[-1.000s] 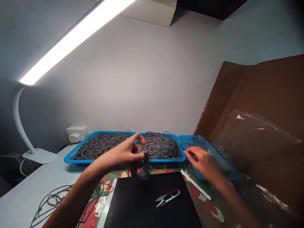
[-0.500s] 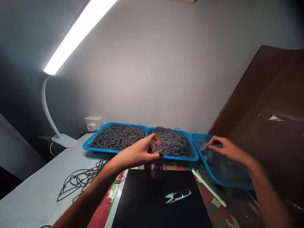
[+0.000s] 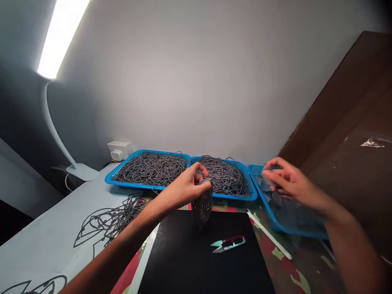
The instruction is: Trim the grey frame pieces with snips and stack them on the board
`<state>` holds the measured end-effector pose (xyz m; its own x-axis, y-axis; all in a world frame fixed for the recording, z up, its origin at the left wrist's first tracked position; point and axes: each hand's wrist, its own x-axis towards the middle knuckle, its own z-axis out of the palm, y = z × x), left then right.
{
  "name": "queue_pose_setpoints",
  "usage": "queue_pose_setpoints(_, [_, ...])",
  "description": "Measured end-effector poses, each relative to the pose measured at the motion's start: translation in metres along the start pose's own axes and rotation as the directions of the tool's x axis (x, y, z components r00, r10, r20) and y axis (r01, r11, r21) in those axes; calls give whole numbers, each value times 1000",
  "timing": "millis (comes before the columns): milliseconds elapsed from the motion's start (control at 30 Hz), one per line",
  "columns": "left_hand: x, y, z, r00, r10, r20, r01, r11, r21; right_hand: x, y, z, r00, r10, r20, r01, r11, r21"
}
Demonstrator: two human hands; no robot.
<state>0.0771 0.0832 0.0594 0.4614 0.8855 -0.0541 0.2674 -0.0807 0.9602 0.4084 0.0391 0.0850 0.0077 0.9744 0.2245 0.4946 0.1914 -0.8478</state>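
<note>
The bundle of grey cords [image 3: 202, 208] hangs from the left grip [image 3: 192, 185], above the black board [image 3: 183, 269]. This grip is narrow: thumb and fingers are pressed together on the top of the bundle. Since half a second ago, the bundle has turned to show a flatter, slimmer side. At 3 o'clock from it, the right grip [image 3: 290, 181] has risen a little over the third blue basket [image 3: 301, 233]. Its thumb and forefinger meet, and it seems to pinch a translucent piece [image 3: 267, 183], although blur hides the exact edge. I judge from this that both hands are now occupied, each with its own thing.

The cords look thin, matt and flexible; the translucent piece looks like thin film. At 5 o'clock, the thread snips [image 3: 226, 247] lie flat on the board, with shiny pointed blades and a reddish handle. At 1 and 10 o'clock, two plastic baskets, the nearer one [image 3: 251, 199] and the farther one [image 3: 128, 185], are heaped with tangled grey cord. At 9 o'clock, loose angular loops [image 3: 101, 222] lie on the smooth white counter [image 3: 45, 241].
</note>
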Motion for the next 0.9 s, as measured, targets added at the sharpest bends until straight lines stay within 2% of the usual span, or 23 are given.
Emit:
queue_pose_setpoints(33, [2,-2,1,1000,-5,10,5,1000,-2,-4,-8,14,987,-20,158,21,1000,-7])
queue_pose_setpoints(67, [3,-4,2,1000,-9,18,9,1000,-4,-9,-16,28,966,-44,256,50,999,-17])
queue_pose_setpoints(133, [5,-6,4,1000,-12,27,12,1000,-8,-17,-29,56,921,-54,387,69,997,-27])
queue_pose_setpoints(233, [5,-8,6,1000,1,24,-1,1000,-13,-25,-39,87,845,42,533,4,996,-85])
queue_pose_setpoints(300, [4,-9,7,1000,11,24,-10,1000,-20,-27,-40,100,854,30,520,13,997,-79])
queue_pose_setpoints(400, [5,-10,6,1000,24,17,-23,999,-34,-32,-41,113,907,-60,417,70,998,-7])
queue_pose_setpoints(500, [5,-10,4,999,40,-1,-40,998,-37,-38,-43,126,939,-75,336,76,997,12])
queue_pose_setpoints(633, [0,-7,3,999,51,-18,-52,999,-15,-44,-42,143,942,-49,333,73,996,-59])
queue_pose_setpoints(733, [-9,-1,6,998,54,-38,-52,998,36,-45,-37,149,930,-8,366,75,983,-170])
queue_pose_setpoints(900, [-20,13,13,998,52,-35,-45,984,174,-44,-32,148,977,3,213,32,987,-160])
